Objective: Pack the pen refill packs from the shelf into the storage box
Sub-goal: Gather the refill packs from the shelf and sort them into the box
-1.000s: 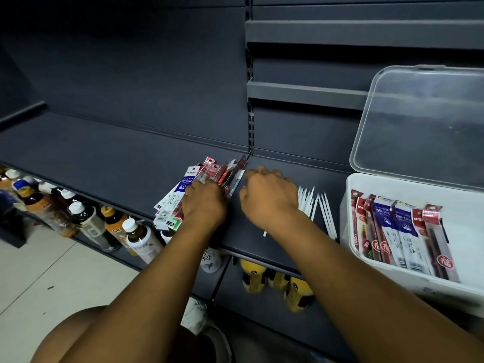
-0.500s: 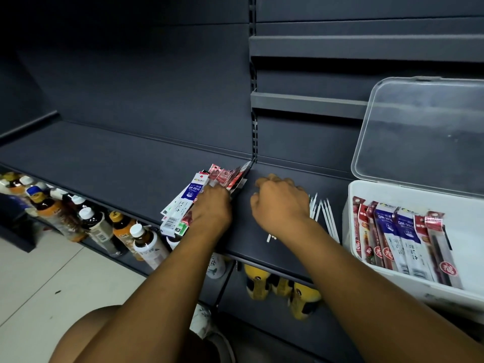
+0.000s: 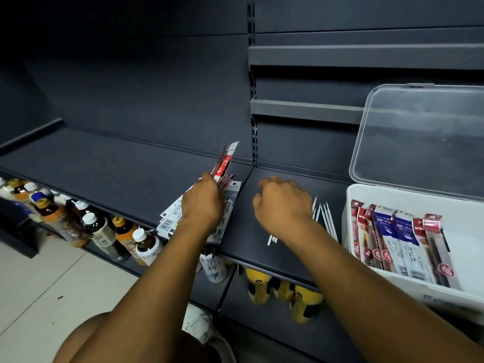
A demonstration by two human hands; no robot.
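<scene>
My left hand (image 3: 203, 203) grips a bundle of pen refill packs (image 3: 225, 163), red and white ones, tilted up on edge over the dark shelf (image 3: 125, 176). More packs (image 3: 170, 218) fan out under the hand near the shelf's front edge. Curled into a loose fist, my right hand (image 3: 284, 203) rests on the shelf a short way right of the packs; I see nothing in it. Loose white refills (image 3: 324, 218) lie just right of that hand. The white storage box (image 3: 466, 224) stands at the right with its clear lid (image 3: 424, 137) open, and several packs (image 3: 398, 239) stand inside it.
A row of drink bottles (image 3: 94, 226) fills the lower shelf at the left, with yellow bottles (image 3: 303, 302) below the middle. Two narrow shelf ledges (image 3: 306, 111) jut out from the back wall above the box. Pale floor tiles (image 3: 39, 297) lie at the lower left.
My left hand has lifted the bundle of packs from lying flat to standing tilted on edge. My right hand has let go of them and drawn slightly right.
</scene>
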